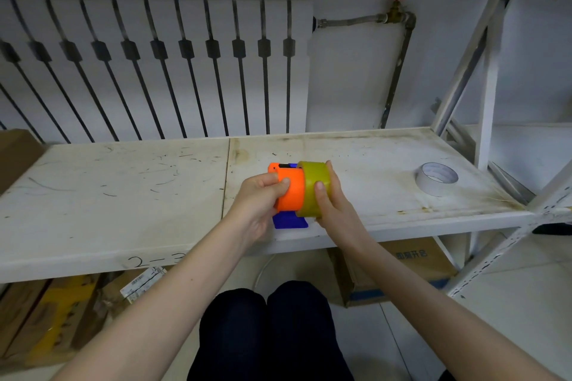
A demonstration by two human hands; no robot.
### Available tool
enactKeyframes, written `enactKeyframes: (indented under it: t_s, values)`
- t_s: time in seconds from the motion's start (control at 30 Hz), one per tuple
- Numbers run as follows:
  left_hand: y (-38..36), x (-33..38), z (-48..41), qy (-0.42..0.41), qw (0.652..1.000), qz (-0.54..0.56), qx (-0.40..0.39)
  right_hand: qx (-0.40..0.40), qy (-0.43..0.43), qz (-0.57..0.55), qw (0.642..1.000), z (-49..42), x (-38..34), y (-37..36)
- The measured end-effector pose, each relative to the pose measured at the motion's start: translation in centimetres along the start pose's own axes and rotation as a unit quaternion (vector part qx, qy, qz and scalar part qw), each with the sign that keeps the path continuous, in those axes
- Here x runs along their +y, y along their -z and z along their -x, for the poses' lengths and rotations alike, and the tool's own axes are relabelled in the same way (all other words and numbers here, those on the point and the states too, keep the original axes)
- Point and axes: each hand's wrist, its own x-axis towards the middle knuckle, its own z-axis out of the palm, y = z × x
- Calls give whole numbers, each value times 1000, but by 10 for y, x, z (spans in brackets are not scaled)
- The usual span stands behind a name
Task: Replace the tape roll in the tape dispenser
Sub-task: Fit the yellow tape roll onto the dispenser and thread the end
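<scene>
Orange plastic tape dispenser w/ blue handle (289,192) held in left hand (258,198) grip, above front edge of scuffed white shelf (123,195). Right hand (329,199) clasps yellowish translucent tape roll (315,187) against dispenser's right side. White tape roll (436,179) lies near shelf's right edge.

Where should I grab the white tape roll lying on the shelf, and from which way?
Come from above. The white tape roll lies flat on the shelf with its hole facing up, clear of both hands. Put your thumb inside the hole and your fingers on the outer wall, then pinch that wall and lift.
</scene>
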Motion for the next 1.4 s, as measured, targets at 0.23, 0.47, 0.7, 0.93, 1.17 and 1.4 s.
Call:
enactKeyframes:
  t_s: [0.23, 0.47, 0.7, 0.93, 1.17, 1.4]
  values:
    - [-5, -5, 5, -11, 998, 41, -42, -14, 42, -1, 999, -1, 3, -3]
    - [-4, -5, 4, -21, 997, 42, -62, 4, 3, -8, 1000, -4, 11, -9]
    - [4, -8, 2, -28, 996, 44, -70, -37, 48, 96, 994, -6, 17, -21]
    - [18, -15, 1, -79, 993, 21, -81, 19, -83, 23, 996, -10, 24, -9]
    - [21, -27, 4, -184, 965, -125, -137, -37, -251, -196, 947, -22, 29, -6]
    - [30, -30, -1, -176, 945, -245, -122, -63, -221, -146, 962, -25, 40, -5]
